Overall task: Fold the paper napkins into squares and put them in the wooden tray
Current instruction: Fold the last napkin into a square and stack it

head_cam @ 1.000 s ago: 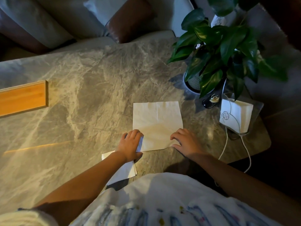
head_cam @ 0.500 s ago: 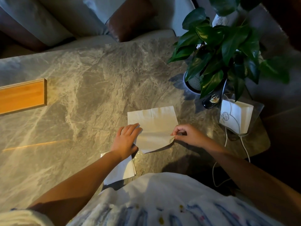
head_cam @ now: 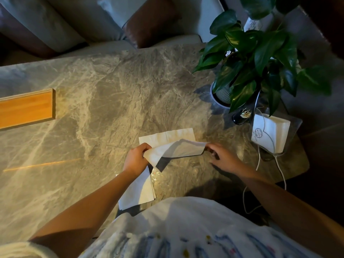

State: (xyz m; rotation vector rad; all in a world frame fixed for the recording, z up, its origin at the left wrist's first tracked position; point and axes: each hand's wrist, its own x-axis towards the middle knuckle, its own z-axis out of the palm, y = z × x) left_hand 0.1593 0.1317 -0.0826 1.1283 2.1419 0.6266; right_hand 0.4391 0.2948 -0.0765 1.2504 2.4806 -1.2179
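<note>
A white paper napkin (head_cam: 168, 139) lies on the marble table, its near edge lifted off the surface and curling toward the far edge. My left hand (head_cam: 136, 158) pinches the napkin's near-left corner. My right hand (head_cam: 222, 157) pinches its near-right corner. A small pile of folded napkins (head_cam: 138, 189) lies under my left wrist near the table's front edge. The wooden tray (head_cam: 26, 108) sits at the far left, partly cut off by the frame. A pack of unfolded napkins (head_cam: 270, 133) in clear wrap stands at the right.
A potted plant (head_cam: 249, 58) with broad green leaves stands at the back right, beside a small dark object (head_cam: 241, 117). A white cable (head_cam: 279, 168) hangs over the table's right edge. Sofa cushions (head_cam: 149, 21) lie beyond the far edge.
Both hands went from pressing the flat napkin's near corners to pinching them and lifting the near edge up and away from me. The napkin is now half folded over.
</note>
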